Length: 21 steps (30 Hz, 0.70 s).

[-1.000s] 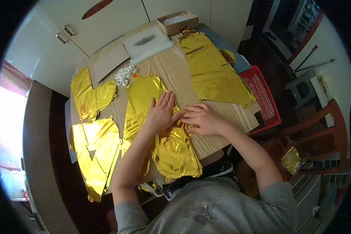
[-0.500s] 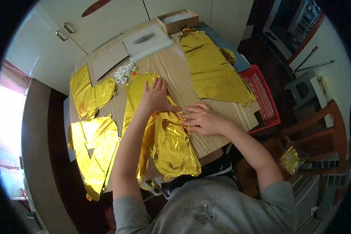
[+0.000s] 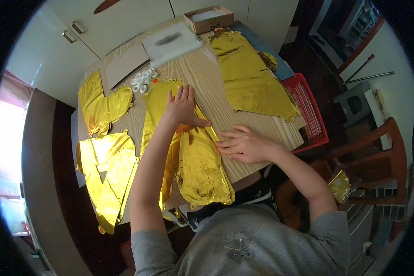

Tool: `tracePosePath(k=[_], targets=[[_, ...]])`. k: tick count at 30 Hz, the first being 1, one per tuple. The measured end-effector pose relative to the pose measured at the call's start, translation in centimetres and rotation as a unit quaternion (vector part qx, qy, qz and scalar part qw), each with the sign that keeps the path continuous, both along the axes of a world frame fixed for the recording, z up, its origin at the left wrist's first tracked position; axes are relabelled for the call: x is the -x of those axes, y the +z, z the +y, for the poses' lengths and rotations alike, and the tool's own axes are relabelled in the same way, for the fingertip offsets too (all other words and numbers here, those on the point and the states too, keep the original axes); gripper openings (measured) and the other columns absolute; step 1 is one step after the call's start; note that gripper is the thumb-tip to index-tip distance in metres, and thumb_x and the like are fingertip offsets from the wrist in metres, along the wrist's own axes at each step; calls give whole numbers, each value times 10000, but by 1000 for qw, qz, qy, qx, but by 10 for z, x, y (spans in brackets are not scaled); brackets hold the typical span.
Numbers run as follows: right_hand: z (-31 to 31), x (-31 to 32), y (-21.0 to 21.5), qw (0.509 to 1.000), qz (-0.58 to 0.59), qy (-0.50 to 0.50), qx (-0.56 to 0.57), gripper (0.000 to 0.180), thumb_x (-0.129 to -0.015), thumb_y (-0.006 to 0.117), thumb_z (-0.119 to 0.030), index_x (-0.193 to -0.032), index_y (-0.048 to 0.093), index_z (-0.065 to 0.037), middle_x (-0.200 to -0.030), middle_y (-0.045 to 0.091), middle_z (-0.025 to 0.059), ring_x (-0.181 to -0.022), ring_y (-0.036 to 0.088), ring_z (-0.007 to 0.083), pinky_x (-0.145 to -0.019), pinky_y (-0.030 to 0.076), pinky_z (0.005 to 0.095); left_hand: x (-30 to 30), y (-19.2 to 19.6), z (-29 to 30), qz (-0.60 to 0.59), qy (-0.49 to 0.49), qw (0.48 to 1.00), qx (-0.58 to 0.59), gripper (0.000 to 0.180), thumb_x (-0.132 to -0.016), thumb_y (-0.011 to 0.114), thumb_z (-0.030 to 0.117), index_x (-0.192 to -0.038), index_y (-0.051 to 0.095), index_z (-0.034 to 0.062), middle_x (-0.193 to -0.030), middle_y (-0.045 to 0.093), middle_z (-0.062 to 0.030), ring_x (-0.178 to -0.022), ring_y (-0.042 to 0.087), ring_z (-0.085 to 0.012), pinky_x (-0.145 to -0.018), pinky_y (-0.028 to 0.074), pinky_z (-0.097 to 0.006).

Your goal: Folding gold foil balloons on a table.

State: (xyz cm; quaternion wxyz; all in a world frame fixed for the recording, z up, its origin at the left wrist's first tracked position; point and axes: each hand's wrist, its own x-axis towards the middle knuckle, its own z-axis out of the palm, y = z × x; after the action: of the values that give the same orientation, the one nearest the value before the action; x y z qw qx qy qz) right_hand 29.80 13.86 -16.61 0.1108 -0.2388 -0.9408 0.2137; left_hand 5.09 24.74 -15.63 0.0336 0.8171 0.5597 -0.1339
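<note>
A long gold foil balloon (image 3: 200,165), flat and creased, lies in front of me, its lower end at the table's near edge. My left hand (image 3: 183,110) presses on its upper part, palm down, with the fingers stretched out and the thumb toward the right edge. Just right of that edge my right hand (image 3: 244,144) lies with its fingers extended, the fingertips at the foil; whether they press it is hard to tell. Farther left are a second gold foil balloon (image 3: 106,106) and another with a triangular hole (image 3: 119,161). At the far right lies a large gold foil balloon (image 3: 248,73).
White rings (image 3: 142,80) lie in a pile beyond my left hand, near flat sheets (image 3: 172,48). An open cardboard box (image 3: 209,19) stands at the back. A red plastic basket (image 3: 310,110) is beside the table (image 3: 244,168), and a wooden chair (image 3: 395,161) stands at right.
My right hand has shifted slightly right and toward me, apart from my left thumb. My left hand stays spread on the foil. The whole view has shifted a little.
</note>
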Motion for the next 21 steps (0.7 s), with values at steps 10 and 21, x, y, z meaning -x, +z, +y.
tracePosePath(k=[10,21], targets=[[15,6,-12,994,51,-36,-90,331,-919,552,-264,-1216,631,-141,-1319,576,3,-1308,444,228,-1092,295,433,1,-2,1,-4,3,1000,0,1498,-439,616,896,-1475,119,-65,-1551,152,-220,-1452,118,-334,-1154,116,-529],[7,-1,-12,993,41,-11,-108,323,-875,612,-244,-1174,662,-133,-1304,587,1,-1288,465,213,-1071,323,432,-6,11,7,41,2,999,15,1515,-409,627,895,-1474,135,-64,-1550,184,-196,-1462,85,-302,-1162,75,-520]])
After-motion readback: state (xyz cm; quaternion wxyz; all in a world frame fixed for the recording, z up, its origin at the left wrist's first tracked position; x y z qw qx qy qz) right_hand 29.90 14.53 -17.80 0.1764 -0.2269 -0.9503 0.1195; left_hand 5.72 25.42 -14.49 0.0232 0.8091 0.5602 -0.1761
